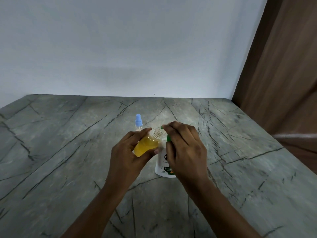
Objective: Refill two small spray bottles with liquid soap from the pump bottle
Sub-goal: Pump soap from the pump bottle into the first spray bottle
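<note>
Your left fingers [137, 137] are curled around a small spray bottle [147, 145], with the thumb pressed against its near side. The bottle has no cap, is tilted with its threaded neck pointing up and to the right, and is mostly full of yellow liquid. Your left hand [127, 152] holds it above the bench [68, 152]. Your right fingers [176, 129] are bent down over the green pump head [168, 139] of a white pump bottle [163, 167], gripping it; the spout tip sits right at the small bottle's open mouth. Your right hand [185, 148] hides most of the pump bottle, which stands upright on the bench directly below. Just behind your left hand stands a second spray bottle [138, 121] with a pale blue spray top, upright. The bench is grey-green stone with dark veins. A plain pale wall [120, 48] rises behind it, and a brown wooden panel [283, 83] stands to the right.
</note>
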Demonstrator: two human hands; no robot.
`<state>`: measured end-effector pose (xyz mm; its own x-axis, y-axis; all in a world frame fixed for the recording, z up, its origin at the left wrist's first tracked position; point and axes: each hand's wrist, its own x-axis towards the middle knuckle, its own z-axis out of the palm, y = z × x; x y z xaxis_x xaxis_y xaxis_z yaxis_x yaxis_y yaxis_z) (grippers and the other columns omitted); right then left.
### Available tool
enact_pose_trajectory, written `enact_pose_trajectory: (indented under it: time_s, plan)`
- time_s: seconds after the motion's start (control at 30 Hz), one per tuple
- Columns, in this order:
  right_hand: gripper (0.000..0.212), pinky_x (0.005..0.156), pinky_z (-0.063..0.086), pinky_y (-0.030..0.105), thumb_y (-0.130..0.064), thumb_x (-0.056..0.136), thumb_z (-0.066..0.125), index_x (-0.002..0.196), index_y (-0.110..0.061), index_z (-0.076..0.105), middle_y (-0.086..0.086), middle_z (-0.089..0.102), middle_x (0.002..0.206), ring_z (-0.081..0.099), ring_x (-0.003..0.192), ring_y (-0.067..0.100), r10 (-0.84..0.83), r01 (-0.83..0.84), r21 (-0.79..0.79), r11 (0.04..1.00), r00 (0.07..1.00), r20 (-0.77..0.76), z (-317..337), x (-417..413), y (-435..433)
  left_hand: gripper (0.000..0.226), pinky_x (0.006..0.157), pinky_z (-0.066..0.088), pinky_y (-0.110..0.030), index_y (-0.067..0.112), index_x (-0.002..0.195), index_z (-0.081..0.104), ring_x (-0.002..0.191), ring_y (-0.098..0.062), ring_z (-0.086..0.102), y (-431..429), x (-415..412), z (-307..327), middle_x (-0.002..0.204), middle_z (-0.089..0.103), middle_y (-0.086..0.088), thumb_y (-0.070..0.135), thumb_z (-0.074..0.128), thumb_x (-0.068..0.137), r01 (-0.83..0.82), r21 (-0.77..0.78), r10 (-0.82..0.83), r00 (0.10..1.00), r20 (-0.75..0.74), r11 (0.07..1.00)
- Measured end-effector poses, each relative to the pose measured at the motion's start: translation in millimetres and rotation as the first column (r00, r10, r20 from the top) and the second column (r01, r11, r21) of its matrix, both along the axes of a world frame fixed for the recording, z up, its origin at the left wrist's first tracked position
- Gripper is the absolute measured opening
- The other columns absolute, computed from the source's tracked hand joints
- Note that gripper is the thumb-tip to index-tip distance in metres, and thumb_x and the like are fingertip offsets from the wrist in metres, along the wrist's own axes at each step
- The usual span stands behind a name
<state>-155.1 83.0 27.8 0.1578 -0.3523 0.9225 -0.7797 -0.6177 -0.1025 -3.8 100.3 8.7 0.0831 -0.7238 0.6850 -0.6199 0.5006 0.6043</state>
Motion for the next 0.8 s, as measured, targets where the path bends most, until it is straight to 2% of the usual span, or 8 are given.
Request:
enact_pose_trajectory:
  time_s: [0.1,0.27,0.63,0.8]
  plan:
    - [0.03,0.072,0.045,0.02,-0.011,0.086,0.046,0.1,-0.002,0.071,0.009,0.068,0.099,0.053,0.095,0.015,-0.015,0.015,0.001,1.0,1.0,0.004,-3,1,0,0.06,0.076,0.05,-0.012,0.021,0.117,0.064,0.094,0.0,0.061,0,0,0,0.103,0.067,0.009,0.058,0.064,0.07,-0.005,0.006,0.005,1.0,-0.004,1.0]
    - [0.03,0.077,0.043,0.021,-0.01,0.086,0.046,0.099,0.0,0.071,0.011,0.068,0.098,0.052,0.097,0.017,-0.017,0.018,-0.013,1.0,0.999,0.032,-10,4,1,0.059,0.076,0.055,-0.023,0.022,0.118,0.063,0.093,-0.003,0.063,1,-1,-1,0.104,0.067,0.006,0.056,0.065,0.07,0.003,0.001,-0.003,1.0,-0.003,1.0]
    - [0.031,0.077,0.043,0.021,-0.01,0.085,0.047,0.102,-0.002,0.07,0.01,0.068,0.1,0.052,0.095,0.016,-0.007,0.007,0.001,1.0,1.0,0.0,-1,0,1,0.06,0.078,0.048,-0.009,0.024,0.118,0.062,0.097,0.0,0.06,1,-1,0,0.102,0.065,0.01,0.059,0.063,0.07,-0.011,-0.004,0.011,1.0,0.006,1.0]
    - [0.031,0.076,0.043,0.021,-0.011,0.085,0.046,0.101,-0.002,0.071,0.01,0.068,0.099,0.053,0.095,0.015,-0.006,0.006,-0.003,1.0,1.0,0.016,-2,1,0,0.061,0.078,0.048,-0.009,0.02,0.118,0.064,0.092,-0.002,0.062,1,0,0,0.104,0.068,0.005,0.058,0.063,0.07,-0.013,0.006,0.013,1.0,0.018,1.0]
